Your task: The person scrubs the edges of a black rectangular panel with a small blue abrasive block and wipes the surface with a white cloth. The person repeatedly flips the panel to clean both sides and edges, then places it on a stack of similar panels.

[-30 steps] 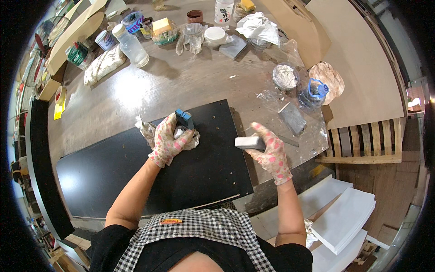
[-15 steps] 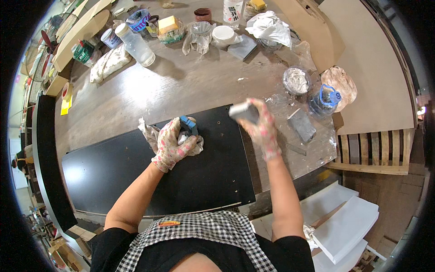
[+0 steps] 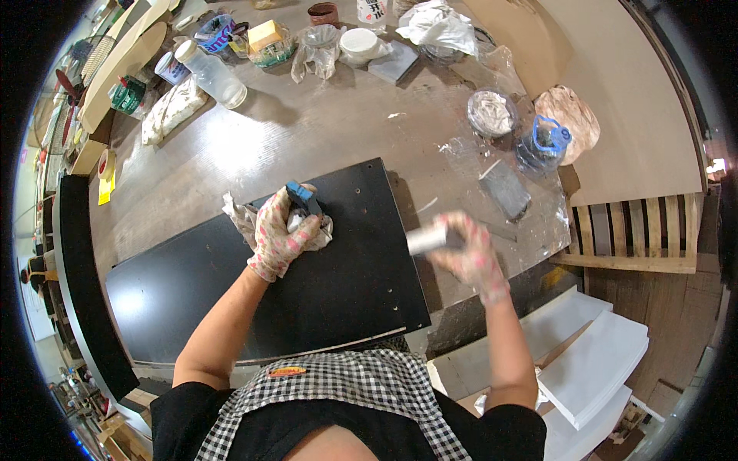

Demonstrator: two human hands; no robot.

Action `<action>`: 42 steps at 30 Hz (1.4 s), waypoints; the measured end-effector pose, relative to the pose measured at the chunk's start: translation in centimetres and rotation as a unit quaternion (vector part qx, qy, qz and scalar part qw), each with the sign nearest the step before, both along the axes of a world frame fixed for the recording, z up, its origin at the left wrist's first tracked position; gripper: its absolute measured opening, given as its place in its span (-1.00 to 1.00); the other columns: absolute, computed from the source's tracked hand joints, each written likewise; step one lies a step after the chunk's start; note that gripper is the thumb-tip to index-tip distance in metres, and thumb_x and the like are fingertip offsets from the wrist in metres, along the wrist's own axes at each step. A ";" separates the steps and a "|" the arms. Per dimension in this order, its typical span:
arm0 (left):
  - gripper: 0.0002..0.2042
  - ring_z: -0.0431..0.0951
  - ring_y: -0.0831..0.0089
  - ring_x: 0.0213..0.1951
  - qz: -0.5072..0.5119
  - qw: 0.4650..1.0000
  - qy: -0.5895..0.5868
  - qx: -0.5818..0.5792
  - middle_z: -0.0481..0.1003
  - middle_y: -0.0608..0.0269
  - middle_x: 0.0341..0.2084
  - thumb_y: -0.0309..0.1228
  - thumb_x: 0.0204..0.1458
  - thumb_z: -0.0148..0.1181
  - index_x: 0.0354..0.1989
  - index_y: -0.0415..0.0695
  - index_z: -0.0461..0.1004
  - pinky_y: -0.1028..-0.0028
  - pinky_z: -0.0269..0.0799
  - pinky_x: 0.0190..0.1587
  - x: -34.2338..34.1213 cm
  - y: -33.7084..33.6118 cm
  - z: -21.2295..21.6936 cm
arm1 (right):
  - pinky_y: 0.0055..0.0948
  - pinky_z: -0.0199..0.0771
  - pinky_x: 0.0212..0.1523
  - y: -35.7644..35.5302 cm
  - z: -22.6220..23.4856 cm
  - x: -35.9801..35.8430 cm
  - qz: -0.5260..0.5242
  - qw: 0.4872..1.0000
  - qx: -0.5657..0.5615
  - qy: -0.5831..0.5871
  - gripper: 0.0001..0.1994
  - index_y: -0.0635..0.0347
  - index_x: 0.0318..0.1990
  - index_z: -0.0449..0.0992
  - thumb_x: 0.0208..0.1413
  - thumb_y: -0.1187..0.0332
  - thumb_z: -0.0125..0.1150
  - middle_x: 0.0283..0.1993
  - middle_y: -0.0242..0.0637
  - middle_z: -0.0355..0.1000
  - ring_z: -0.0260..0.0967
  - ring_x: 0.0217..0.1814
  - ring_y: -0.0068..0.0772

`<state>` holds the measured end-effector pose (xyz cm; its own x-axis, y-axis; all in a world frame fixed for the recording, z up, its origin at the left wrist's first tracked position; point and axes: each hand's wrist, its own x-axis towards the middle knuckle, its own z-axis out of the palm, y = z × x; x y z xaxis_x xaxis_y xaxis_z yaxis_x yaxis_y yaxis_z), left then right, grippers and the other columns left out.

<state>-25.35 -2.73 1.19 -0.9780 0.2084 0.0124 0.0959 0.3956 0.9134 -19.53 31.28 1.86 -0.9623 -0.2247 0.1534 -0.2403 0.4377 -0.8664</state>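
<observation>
A long black panel (image 3: 338,284) lies flat on the brown table, with several small holes near its right end. On the panel, my left hand (image 3: 278,234) is closed around a crumpled whitish rag (image 3: 321,237) and a small blue-and-black block (image 3: 303,197), whose exact kind I cannot make out. My right hand (image 3: 470,253), in the same pink-spotted glove and blurred by motion, grips a grey sanding block (image 3: 432,239) with a pale face. That block is at the panel's right edge; whether it touches is unclear. Another dark grey block (image 3: 505,190) rests on the table farther right.
Near the right edge stand a blue-handled plastic bottle (image 3: 543,146) and a tub holding white cloth (image 3: 492,114). A clear bottle (image 3: 211,74), a yellow sponge (image 3: 266,34) and a white-lidded tub (image 3: 361,46) line the far side. White boards (image 3: 592,369) lie below the table's right front.
My right hand has come nearer and slightly right with the sanding block, along the panel's right edge. My left hand keeps its grip on the panel; the whole view has shifted slightly.
</observation>
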 end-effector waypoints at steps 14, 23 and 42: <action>-0.54 0.47 0.51 -0.17 0.008 0.995 -0.063 0.076 0.50 0.32 -0.23 -0.43 0.02 0.24 0.14 -0.21 0.43 0.46 0.39 0.01 0.4 0.6 0.7 | -0.28 0.51 0.04 3.4 1.0 10.7 0.039 0.986 -0.061 -0.151 -0.51 0.18 -0.01 0.52 -0.13 0.32 0.56 -0.08 -0.20 0.56 0.55 -0.04 -0.14; -0.56 0.49 0.48 -0.17 -0.003 1.000 -0.003 0.024 0.52 0.31 -0.23 -0.41 0.03 0.27 0.12 -0.20 0.45 0.46 0.39 0.01 0.2 0.5 0.2 | -0.33 0.54 0.02 3.9 0.1 15.8 0.059 0.979 0.033 -0.191 -0.47 0.11 0.02 0.52 -0.18 0.35 0.59 -0.06 -0.26 0.57 0.56 -0.04 -0.26; -0.58 0.53 0.55 -0.20 -0.268 0.956 -0.101 0.062 0.53 0.26 -0.26 -0.31 0.07 0.33 0.03 -0.29 0.43 0.46 0.50 -0.12 6.2 8.2 5.6 | -0.42 0.45 0.18 -7.8 2.9 6.0 -0.168 0.952 -0.244 -0.073 -0.54 0.35 0.18 0.45 0.17 0.37 0.37 0.09 -0.17 0.50 0.46 0.12 -0.39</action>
<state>-19.15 5.44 6.83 -0.7156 0.6900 -0.1087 0.0712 0.2268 0.9713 -13.58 23.43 4.81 -0.9863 0.1635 0.0201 -0.0194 0.0056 -0.9998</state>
